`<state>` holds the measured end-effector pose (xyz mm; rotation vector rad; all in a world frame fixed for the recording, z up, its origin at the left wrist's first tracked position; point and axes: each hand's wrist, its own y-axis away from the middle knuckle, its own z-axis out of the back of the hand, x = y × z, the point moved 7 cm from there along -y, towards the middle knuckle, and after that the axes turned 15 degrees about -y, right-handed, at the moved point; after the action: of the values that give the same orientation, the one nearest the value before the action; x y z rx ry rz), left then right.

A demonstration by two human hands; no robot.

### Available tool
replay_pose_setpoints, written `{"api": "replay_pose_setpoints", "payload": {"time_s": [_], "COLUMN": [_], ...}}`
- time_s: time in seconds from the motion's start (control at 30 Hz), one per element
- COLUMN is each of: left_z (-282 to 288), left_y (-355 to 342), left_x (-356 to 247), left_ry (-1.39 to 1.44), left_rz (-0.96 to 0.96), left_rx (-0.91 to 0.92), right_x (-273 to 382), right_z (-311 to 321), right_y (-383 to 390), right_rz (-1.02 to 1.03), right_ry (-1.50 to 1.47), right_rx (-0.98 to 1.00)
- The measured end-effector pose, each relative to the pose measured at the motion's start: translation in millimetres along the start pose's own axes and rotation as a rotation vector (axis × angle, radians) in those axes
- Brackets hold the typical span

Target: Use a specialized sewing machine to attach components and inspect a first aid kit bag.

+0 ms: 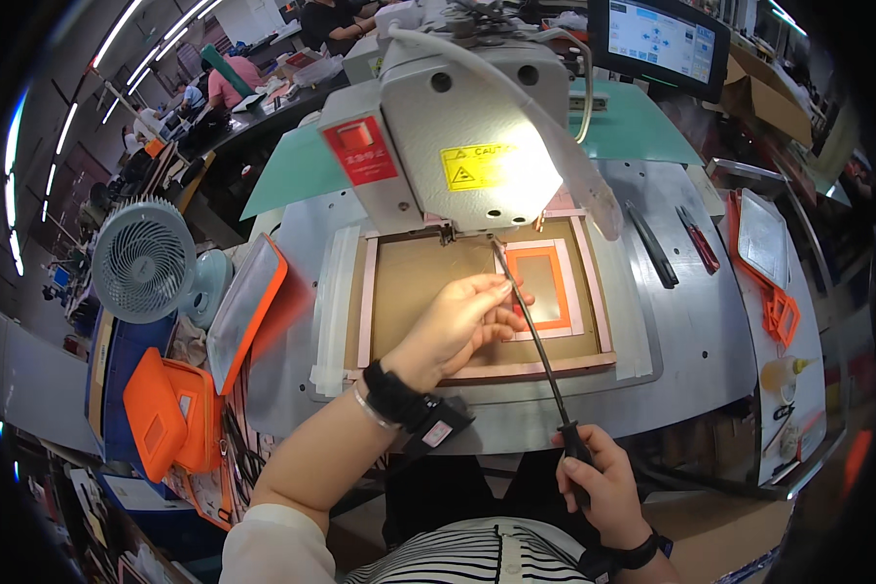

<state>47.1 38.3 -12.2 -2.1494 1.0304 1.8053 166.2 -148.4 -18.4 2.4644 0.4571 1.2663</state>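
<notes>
A long thin screwdriver (545, 365) slants up toward the needle area under the head of a sewing machine (472, 127). My right hand (603, 482) is wrapped round its black handle at the lower right. Near the upper end of the shaft, my left hand (467, 321) has its thumb and fingers closed on the metal. The tip is by the small parts below the machine head, too small to make out. Beneath my left hand lies a brown template (399, 277) with pinkish taped edges, holding an orange rectangular frame (561, 268).
Black tweezers (652, 245) and a red-handled tool (698, 239) lie right on the metal table (711, 341). At left are a fan (144, 263), orange pouches (190, 414) and an orange-edged panel (246, 316). A screen (660, 41) stands behind; an oil bottle (781, 373) is far right.
</notes>
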Motion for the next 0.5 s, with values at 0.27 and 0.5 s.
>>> {"api": "replay_pose_setpoints", "payload": {"time_s": [0.27,0.5], "left_z": [9.5,11.9], "left_y": [-11.1,-9.9], "left_x": [9.9,1.5], "left_ry": [-0.018,-0.027], "left_rz": [-0.080,-0.119], "left_rx": [-0.030,-0.033], "right_x": [-20.2,-21.1], "right_z": [-20.4,-25.8], "right_y": [-0.9,-4.8], "right_rz": [0.019,0.025], "right_ry": [-0.168,-0.207], "right_rx": [-0.012,0.014]}}
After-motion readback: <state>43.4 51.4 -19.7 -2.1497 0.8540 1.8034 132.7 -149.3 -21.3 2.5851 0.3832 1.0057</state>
